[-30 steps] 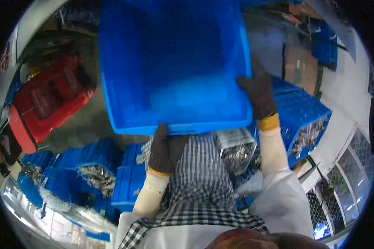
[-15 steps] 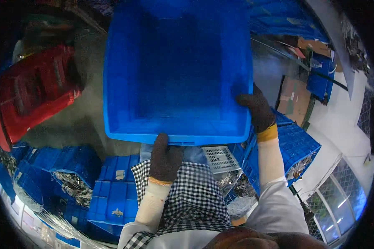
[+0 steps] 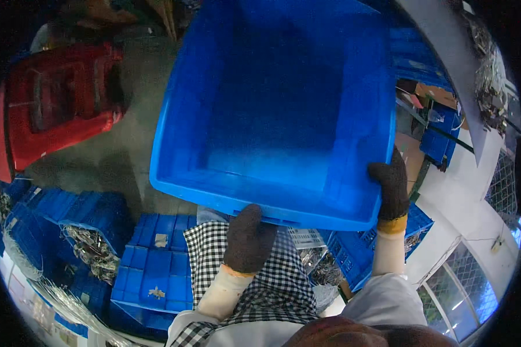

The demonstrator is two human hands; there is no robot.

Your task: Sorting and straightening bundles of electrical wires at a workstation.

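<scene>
A large blue plastic crate (image 3: 266,217) is held up in front of me, tilted so that I look into its bare inside. My left hand (image 3: 250,240), in a dark knit glove, grips the near rim with the thumb on top. At the right side, near the corner, my gloved right hand (image 3: 392,184) holds the rim, its thumb over the inner edge. The remaining fingers of both hands are hidden below or behind the crate walls.
At left lies a red plastic pallet-like thing (image 3: 58,110) on the grey floor (image 3: 139,104). Blue crates (image 3: 156,260) stand at lower left, one with shiny metal pieces (image 3: 92,248). Further crates are at right, near a flattened cardboard piece (image 3: 408,153) and a white wall (image 3: 466,191).
The crate has shifted to the right and nearer, and turned slightly clockwise. Both hands have moved right with it, keeping their grip. My view has shifted a little too.
</scene>
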